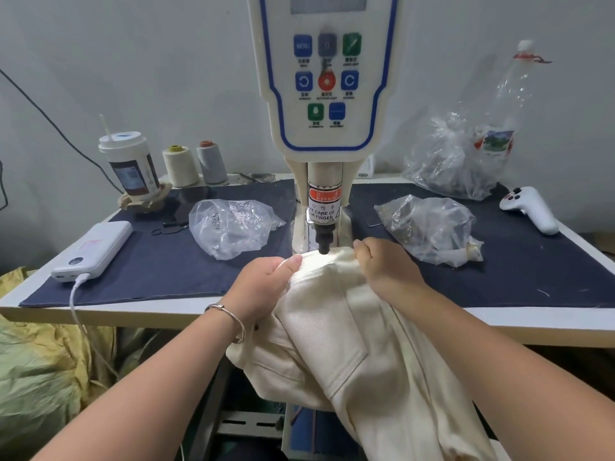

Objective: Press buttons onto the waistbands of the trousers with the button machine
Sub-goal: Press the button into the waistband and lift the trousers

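1. Two bare hands hold cream trousers [349, 331] at the button machine [324, 128]; at the far left of the table [166, 314] lies a white power bank [95, 249] with a cable plugged in, on a dark blue cloth mat [159, 264].
2. Behind it stand a lidded cup [129, 164] with a straw and two thread cones [194, 164]; a clear plastic bag [229, 227] lies just left of the machine.
3. The left hand [263, 284], a bangle at its wrist, has its fingers closed on the waistband, thumb flat on top of the fabric.
4. The waistband [327, 262] lies lit under the black punch tip [323, 242]; I cannot tell whether the tip touches it.
5. The right hand [386, 264] is clenched, its fingers gripping the waistband's right side.
6. Right of it lies another plastic bag [429, 227]; farther back, a bigger bag [456, 161] and a plastic bottle [509, 101]; a white controller [532, 207] lies at the far right.
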Demonstrator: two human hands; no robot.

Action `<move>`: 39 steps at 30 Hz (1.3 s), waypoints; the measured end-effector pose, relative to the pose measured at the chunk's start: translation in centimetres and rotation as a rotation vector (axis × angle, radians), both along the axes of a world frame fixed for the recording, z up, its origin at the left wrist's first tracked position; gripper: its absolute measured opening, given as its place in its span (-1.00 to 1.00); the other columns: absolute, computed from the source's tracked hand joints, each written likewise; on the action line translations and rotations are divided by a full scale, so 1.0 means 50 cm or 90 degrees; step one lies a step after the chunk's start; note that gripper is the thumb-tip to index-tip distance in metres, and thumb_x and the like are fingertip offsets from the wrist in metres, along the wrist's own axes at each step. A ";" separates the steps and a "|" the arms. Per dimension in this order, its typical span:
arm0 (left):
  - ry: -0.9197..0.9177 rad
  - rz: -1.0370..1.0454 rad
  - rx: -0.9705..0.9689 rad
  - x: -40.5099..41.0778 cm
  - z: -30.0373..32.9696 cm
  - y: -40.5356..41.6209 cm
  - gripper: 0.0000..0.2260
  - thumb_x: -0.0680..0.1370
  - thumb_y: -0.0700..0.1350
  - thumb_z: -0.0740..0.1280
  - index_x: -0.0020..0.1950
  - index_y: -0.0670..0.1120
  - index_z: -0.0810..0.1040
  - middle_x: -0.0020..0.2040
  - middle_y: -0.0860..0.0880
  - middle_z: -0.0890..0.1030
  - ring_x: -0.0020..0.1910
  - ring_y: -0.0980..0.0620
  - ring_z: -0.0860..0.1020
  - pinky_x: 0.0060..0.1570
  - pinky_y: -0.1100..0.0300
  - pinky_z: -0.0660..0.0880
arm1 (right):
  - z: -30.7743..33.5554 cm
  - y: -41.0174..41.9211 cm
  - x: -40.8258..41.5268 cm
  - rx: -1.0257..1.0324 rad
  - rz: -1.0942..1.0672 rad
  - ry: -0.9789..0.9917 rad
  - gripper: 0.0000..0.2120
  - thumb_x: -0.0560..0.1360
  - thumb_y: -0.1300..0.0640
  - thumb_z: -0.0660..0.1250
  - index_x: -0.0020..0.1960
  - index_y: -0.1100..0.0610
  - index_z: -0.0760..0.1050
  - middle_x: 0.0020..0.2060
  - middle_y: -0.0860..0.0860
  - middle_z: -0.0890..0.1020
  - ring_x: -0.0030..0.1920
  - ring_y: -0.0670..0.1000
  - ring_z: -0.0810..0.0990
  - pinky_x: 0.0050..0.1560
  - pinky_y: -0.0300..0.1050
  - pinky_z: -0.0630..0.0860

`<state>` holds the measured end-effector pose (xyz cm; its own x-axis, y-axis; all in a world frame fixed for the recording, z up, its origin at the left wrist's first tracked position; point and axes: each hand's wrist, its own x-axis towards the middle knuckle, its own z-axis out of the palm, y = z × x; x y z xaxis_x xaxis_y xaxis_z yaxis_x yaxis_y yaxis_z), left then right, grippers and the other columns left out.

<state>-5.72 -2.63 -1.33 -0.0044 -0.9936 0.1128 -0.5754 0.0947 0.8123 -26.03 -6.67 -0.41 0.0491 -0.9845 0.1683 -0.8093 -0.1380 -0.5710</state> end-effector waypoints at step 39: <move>-0.444 0.126 -0.105 -0.011 -0.040 -0.016 -0.57 0.64 0.10 0.04 -0.36 -0.07 0.32 -0.40 -0.01 0.41 -0.29 -0.11 0.44 -0.36 0.11 0.26 | -0.040 -0.002 0.008 -0.041 -0.089 -0.122 -0.68 0.47 0.06 0.26 -0.40 0.08 0.25 -0.46 -0.02 0.43 -0.40 0.04 0.35 -0.36 -0.08 0.27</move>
